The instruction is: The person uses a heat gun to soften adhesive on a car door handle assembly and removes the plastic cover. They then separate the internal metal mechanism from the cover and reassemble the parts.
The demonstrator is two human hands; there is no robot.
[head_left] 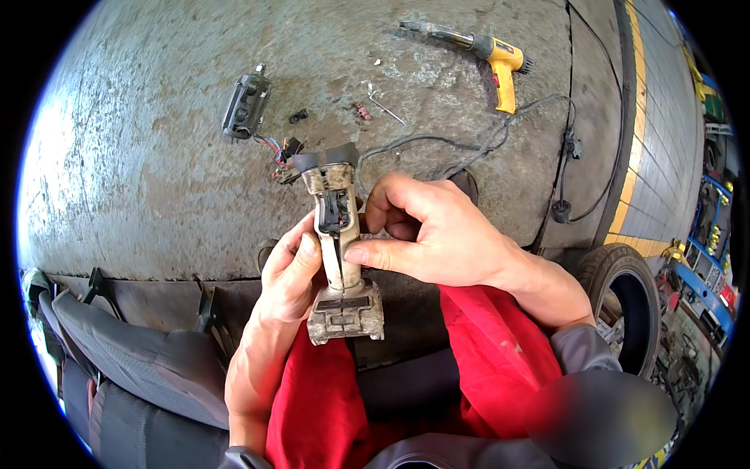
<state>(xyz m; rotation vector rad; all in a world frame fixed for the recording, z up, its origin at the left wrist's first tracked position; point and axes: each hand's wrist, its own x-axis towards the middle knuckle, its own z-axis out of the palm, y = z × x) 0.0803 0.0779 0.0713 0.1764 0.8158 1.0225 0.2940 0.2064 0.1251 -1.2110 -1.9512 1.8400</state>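
Note:
Upright between my hands is the worn, light-coloured housing of a cordless power tool [339,254], with a dark collar on top and a wide battery foot below. An opening in its upper handle shows dark parts inside, and a seam runs down the grip. My left hand [293,262] is closed round its left side, thumb against the handle. From the right, my right hand [426,230] presses its thumb on the grip, its other fingers curled behind. Beyond it on the floor lie a dark motor unit [246,103] and a switch with red and blue wires [287,150].
A yellow heat gun [504,66] lies at the far right, its black cable [422,139] looping over the floor. Small dark parts [298,116], a reddish piece [362,111] and a thin metal rod [387,109] lie beyond my hands. A tyre [625,297] stands right, car seats [141,352] left.

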